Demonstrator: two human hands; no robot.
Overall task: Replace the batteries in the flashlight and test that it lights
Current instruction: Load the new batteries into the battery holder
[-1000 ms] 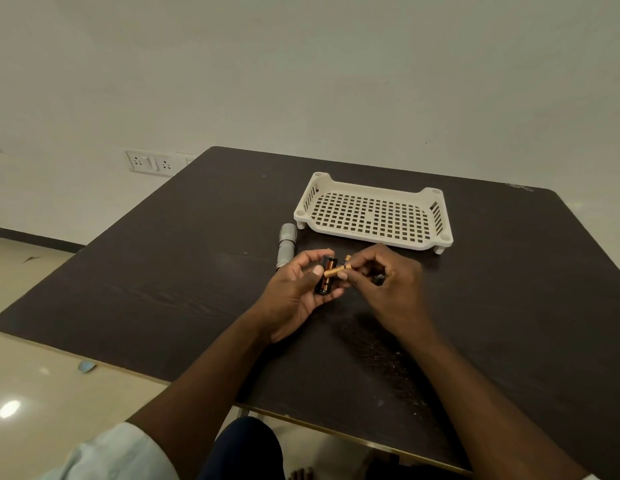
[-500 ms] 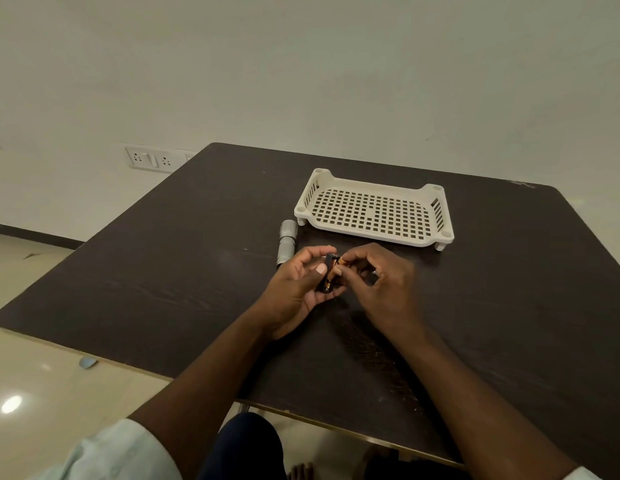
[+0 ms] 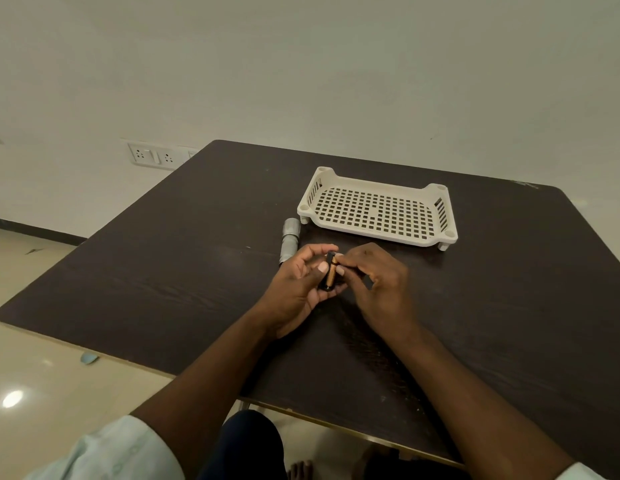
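Left hand [image 3: 298, 285]: above the table [image 3: 163, 282], fingers curled round a black holder [image 3: 325, 277]; thumb lies along the holder's left side, fingertips behind it.

Holder: short, dark, standing roughly upright in the left hand's grip, lower end toward the palm.

Battery [image 3: 332, 274]: copper-and-black cell seated along the right face of the holder, lengthwise with it. How many cells the holder carries cannot be told.

Right hand [image 3: 377, 282]: just right of the left, touching it at the fingertips. Thumb and forefinger pinch the battery against the holder; other fingers curled under. Whether they hide anything is unclear.

Torch [image 3: 289, 239]: grey metal cylinder lying on the table just beyond the left hand and slightly to its left, wider end pointing away from the person, near end hidden by the left fingers. Held by neither hand.

Tray [image 3: 440, 216]: white perforated plastic, on short feet, beyond the right hand, its near-left corner close to the torch's far end.

Socket plate [image 3: 150, 155]: on the wall, far beyond and left of the left hand.
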